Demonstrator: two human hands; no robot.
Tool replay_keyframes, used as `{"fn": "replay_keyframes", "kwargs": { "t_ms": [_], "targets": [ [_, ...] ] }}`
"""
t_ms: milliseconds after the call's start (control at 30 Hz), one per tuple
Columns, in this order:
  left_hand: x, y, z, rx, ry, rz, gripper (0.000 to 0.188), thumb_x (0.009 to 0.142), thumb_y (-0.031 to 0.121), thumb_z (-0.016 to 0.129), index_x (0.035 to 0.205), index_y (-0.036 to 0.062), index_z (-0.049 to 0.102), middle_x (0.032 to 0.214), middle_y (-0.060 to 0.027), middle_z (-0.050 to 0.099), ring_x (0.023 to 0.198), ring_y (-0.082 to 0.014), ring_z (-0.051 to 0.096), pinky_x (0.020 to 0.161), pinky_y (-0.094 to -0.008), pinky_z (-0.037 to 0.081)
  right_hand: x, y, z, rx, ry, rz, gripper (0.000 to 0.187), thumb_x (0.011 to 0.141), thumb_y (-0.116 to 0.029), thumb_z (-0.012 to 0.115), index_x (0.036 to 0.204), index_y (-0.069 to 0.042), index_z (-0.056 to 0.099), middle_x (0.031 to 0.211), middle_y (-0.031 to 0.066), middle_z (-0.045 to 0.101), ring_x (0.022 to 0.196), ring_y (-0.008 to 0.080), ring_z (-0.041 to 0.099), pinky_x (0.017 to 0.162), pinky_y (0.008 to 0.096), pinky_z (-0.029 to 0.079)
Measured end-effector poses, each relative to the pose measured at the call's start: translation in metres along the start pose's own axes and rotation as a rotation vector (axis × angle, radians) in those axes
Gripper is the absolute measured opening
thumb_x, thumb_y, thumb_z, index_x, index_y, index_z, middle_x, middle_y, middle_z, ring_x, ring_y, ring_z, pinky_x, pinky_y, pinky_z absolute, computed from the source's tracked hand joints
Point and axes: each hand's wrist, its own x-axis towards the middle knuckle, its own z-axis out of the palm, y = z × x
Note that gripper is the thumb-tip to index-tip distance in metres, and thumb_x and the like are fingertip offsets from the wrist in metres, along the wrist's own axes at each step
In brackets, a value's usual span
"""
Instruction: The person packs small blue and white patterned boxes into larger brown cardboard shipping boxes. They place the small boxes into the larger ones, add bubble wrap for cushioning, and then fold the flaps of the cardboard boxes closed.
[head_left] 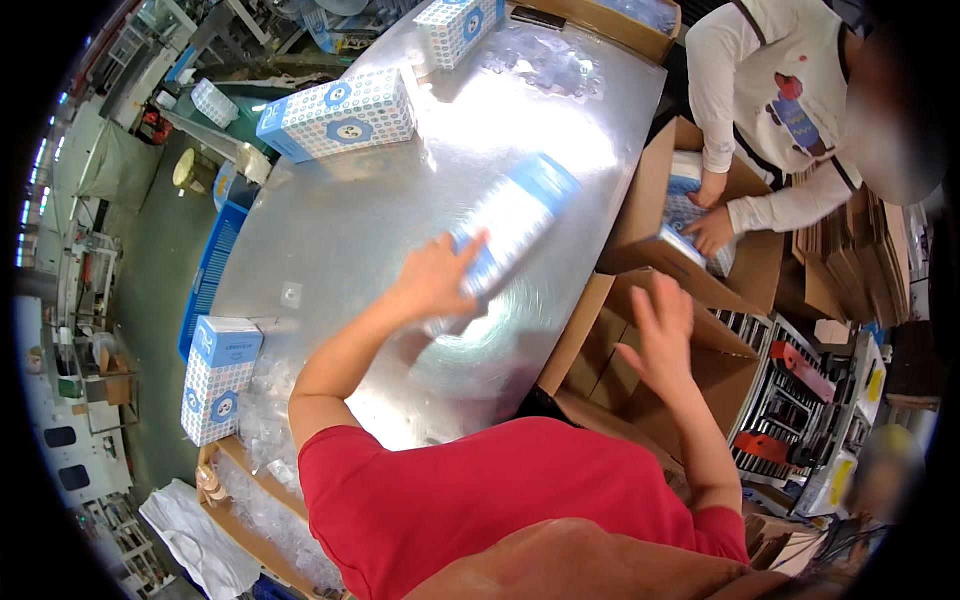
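My left hand [437,277] grips the near end of a long blue-and-white printed box [522,218], blurred by motion and tilted over the metal table [340,250]. My right hand [662,322], fingers apart and holding nothing, is above an open cardboard carton [578,375] beside the table. Cardboard shows inside that carton; part of its inside is hidden by my arm. Farther off, a co-worker's hands [712,225] are inside a second open carton [640,215], on blue-and-white boxes [684,178] there.
More printed boxes lie or stand at the table's edges: one far left [345,115], one at the back [455,32], one near left [220,380]. Clear plastic pieces [545,62] lie at the back and fill a tray [255,500]. Flattened cartons [850,250] and a roller conveyor [785,400] stand right.
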Motion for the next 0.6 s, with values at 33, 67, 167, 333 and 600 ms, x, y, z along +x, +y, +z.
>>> {"fn": "replay_keyframes", "kwargs": {
  "t_ms": [33,67,167,333,600],
  "targets": [
    [-0.006,0.007,-0.002,-0.005,-0.144,0.082,0.083,0.07,0.047,0.064,0.142,0.0197,0.032,0.117,-0.0249,0.048,0.106,-0.0409,0.052,0.089,-0.0452,0.044,0.031,-0.015,0.008,0.016,-0.031,-0.132,0.088,0.056,-0.016,0.081,0.134,-0.01,0.04,0.141,0.0208,0.031,0.131,0.0371,0.03,0.106,0.0532,0.022],
    [0.005,-0.004,0.002,0.016,-0.011,0.154,0.08,0.072,0.048,0.063,0.141,0.0195,0.034,0.118,-0.0243,0.049,0.106,-0.0403,0.052,0.089,-0.0456,0.044,0.056,-0.027,0.017,-0.006,-0.075,-0.228,0.09,0.055,-0.018,0.082,0.134,-0.011,0.04,0.139,0.0196,0.033,0.13,0.0361,0.031,0.106,0.0531,0.022],
    [0.073,-0.062,-0.013,0.222,0.668,0.306,0.062,0.082,0.041,0.058,0.137,0.0187,0.04,0.125,-0.0211,0.048,0.112,-0.0382,0.05,0.094,-0.0491,0.041,0.108,-0.042,0.061,-0.022,-0.267,-0.442,0.094,0.054,-0.023,0.083,0.136,-0.013,0.039,0.128,0.0164,0.043,0.123,0.033,0.039,0.105,0.0529,0.024],
    [0.195,-0.208,-0.08,0.439,0.967,-0.181,0.057,0.072,0.003,0.061,0.125,0.022,0.055,0.137,-0.0108,0.042,0.125,-0.0271,0.042,0.098,-0.0488,0.037,0.133,-0.05,0.068,0.09,-0.237,-0.54,0.083,0.06,-0.032,0.079,0.132,-0.013,0.044,0.111,0.0132,0.05,0.111,0.0292,0.048,0.103,0.0494,0.028],
    [0.172,-0.158,-0.002,0.199,1.114,0.433,0.016,0.07,0.012,0.062,0.08,-0.0011,0.064,0.103,-0.0162,0.062,0.099,-0.0333,0.058,0.088,-0.0426,0.045,0.13,-0.036,0.062,0.136,-0.22,-0.549,0.076,0.063,-0.035,0.077,0.13,-0.013,0.046,0.11,0.013,0.052,0.108,0.0292,0.049,0.101,0.0465,0.03]
  ]
}}
